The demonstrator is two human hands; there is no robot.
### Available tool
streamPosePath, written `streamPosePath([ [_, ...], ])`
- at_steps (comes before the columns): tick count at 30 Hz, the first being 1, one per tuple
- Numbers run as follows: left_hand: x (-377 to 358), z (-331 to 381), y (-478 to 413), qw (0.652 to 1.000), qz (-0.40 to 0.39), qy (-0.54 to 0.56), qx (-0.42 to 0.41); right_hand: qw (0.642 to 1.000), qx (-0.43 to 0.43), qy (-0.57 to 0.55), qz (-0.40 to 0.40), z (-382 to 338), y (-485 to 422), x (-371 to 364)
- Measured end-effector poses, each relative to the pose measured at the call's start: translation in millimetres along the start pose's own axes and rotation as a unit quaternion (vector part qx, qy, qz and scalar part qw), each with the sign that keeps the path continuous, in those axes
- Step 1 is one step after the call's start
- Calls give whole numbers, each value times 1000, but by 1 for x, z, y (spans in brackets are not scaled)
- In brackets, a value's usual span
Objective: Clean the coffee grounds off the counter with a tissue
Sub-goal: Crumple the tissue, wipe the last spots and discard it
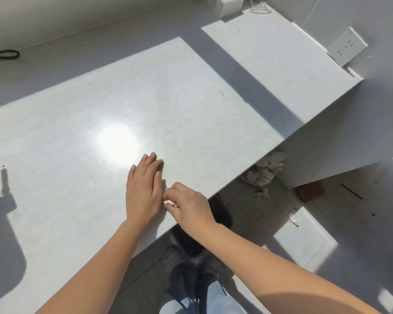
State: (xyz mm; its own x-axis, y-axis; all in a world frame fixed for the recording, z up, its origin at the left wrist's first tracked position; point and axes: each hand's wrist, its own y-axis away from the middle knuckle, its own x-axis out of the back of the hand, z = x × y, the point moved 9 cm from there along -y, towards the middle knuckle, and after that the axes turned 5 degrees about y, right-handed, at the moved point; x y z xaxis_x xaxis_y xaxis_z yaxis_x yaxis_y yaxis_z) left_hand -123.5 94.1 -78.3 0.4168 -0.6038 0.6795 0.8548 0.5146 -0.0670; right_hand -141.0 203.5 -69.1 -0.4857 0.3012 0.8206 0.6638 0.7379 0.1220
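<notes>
Near the front edge of the counter, the left hand lies flat and open, and the right hand beside it pinches a crumpled tissue. Below that edge, a bag of used tissues sits on the floor. At the counter's far right end is a wall socket; no writing is readable.

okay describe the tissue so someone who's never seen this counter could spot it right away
Start at the big pale counter and follow its near edge to where both hands meet. The tissue is the small crumpled white wad pinched in the right hand, beside the flat left hand. It alone is wrinkled paper there.
</notes>
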Motion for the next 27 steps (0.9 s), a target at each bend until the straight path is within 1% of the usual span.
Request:
streamPosePath([
  [3, 0, -6, 11, 999, 19, 21, 23, 999, 10, -29, -14, 1, 11, 3],
  [8, -5, 4, 43, 998, 35, 39, 40, 998, -20, -61, 2, 13, 36, 1],
  [12, -22, 29, 103, 994, 10, 101, 32, 997, -6, -74, 26, 19, 52, 3],
  [14, -32, 39, 137, 989, 24, 132, 57, 997, -7, -80, 10, 31, 66, -5],
  [16, -47, 39, 164, 975, 53, 179, 118, 986, -70, -150, -7, 59, 87, -18],
  [17, -57, 36, 174, 966, 63, 199, 152, 971, -118, -208, -2, 78, 97, -23],
  [19, -84, 24, 188, 945, 57, 224, 233, 925, -205, -321, 15, 111, 116, -32],
  [21, -120, 8, 196, 917, -4, 250, 312, 863, -278, -423, 4, 135, 132, -48],
  [22, -137, 1, 199, 907, -48, 256, 331, 826, -318, -465, -6, 145, 139, -58],
  [24, -167, -8, 197, 904, -132, 248, 321, 763, -399, -508, -15, 162, 157, -78],
  [25, -180, -12, 195, 903, -164, 243, 314, 740, -432, -515, -14, 171, 165, -88],
  [27, -204, -23, 193, 891, -201, 242, 328, 699, -488, -523, -7, 189, 177, -104],
])
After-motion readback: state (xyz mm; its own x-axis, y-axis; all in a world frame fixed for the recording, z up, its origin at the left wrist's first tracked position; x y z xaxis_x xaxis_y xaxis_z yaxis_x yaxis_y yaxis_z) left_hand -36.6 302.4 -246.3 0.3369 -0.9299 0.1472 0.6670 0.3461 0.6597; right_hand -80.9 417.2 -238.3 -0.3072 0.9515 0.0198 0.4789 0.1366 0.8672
